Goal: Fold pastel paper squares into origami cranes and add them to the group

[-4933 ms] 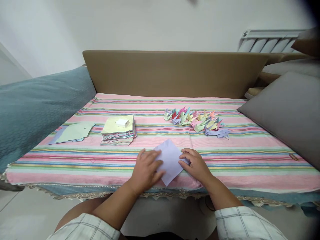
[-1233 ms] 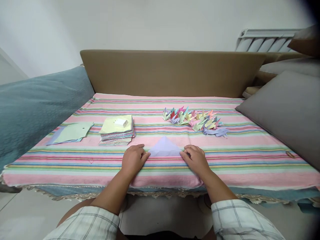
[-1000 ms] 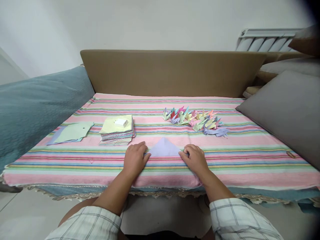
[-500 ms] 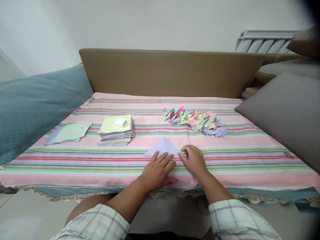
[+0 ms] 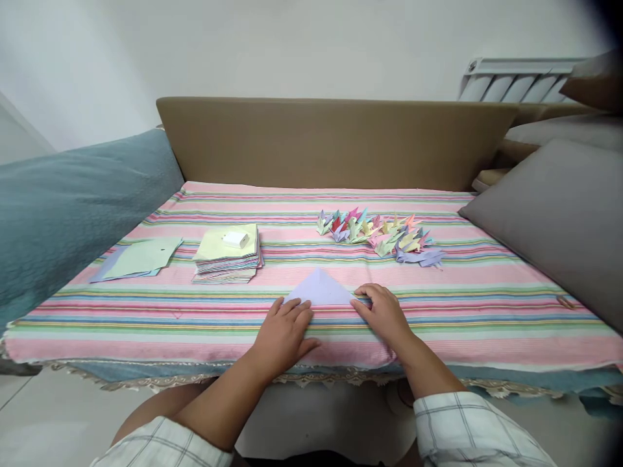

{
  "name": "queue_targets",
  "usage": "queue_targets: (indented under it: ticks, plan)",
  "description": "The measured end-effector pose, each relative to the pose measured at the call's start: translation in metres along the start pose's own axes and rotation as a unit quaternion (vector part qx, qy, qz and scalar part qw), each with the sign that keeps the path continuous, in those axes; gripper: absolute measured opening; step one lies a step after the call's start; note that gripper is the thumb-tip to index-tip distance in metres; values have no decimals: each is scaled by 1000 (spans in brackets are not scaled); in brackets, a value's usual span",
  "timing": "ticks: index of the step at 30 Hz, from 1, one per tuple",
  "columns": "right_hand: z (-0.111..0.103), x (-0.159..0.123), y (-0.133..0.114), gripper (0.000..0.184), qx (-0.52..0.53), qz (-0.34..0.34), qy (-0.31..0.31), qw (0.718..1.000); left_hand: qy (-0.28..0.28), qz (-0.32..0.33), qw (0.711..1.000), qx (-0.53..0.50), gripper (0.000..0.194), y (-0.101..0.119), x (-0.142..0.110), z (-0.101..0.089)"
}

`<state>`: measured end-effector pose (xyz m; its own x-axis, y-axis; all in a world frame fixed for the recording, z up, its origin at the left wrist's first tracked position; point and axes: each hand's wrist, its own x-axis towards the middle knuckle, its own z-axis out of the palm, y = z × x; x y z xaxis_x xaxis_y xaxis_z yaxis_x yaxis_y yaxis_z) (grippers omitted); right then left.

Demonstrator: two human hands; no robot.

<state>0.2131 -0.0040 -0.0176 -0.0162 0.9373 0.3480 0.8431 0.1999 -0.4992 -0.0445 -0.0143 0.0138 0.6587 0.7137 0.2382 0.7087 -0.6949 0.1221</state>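
A lilac sheet of origami paper, folded into a triangle, lies on the striped cloth with its point facing away from me. My left hand rests flat at the triangle's left corner, fingers stretched out and thumb apart. At the right corner, the thumb and bent index finger of my right hand close around the paper's tip, which they hide. Beyond the triangle, to the right, sits a cluster of folded paper cranes in many colours.
To the left stands a stack of coloured paper with a white charger plug on top. Loose sheets lie farther left. A grey cushion leans at the right, a blue armrest borders the left, and a brown backrest rises behind.
My left hand has slid left along the triangle's near edge to its left corner, uncovering the middle of the fold. My right hand stays at the right corner, barely shifted.
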Motion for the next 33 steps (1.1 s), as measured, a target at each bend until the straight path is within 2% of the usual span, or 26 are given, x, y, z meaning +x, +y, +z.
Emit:
queue_targets:
  ticks: [8, 11, 13, 16, 22, 29, 33]
  plan:
    - [0, -1, 4, 22, 10, -16, -12, 1000, 8, -64, 998, 1, 24, -29, -9, -15]
    - [-1, -1, 4, 23, 19, -23, -16, 999, 52, -122, 991, -29, 24, -37, -5, -11]
    - [-1, -2, 3, 24, 27, -19, -20, 999, 83, -143, 986, -32, 33, -40, -1, -5]
    - [-1, -3, 3, 29, 40, -10, -23, 999, 80, -152, 985, -23, 40, -43, 5, 3]
    - [1, -3, 3, 28, 58, -7, -16, 998, 79, -179, 979, -62, 30, -42, 11, 5]
    - [-1, -3, -2, 8, 76, -108, 20, 991, 92, -189, 973, -96, 43, -42, 12, 2]
    - [-1, -5, -3, 15, 35, -142, 18, 989, 93, -185, 972, -112, 36, -41, 12, 1]
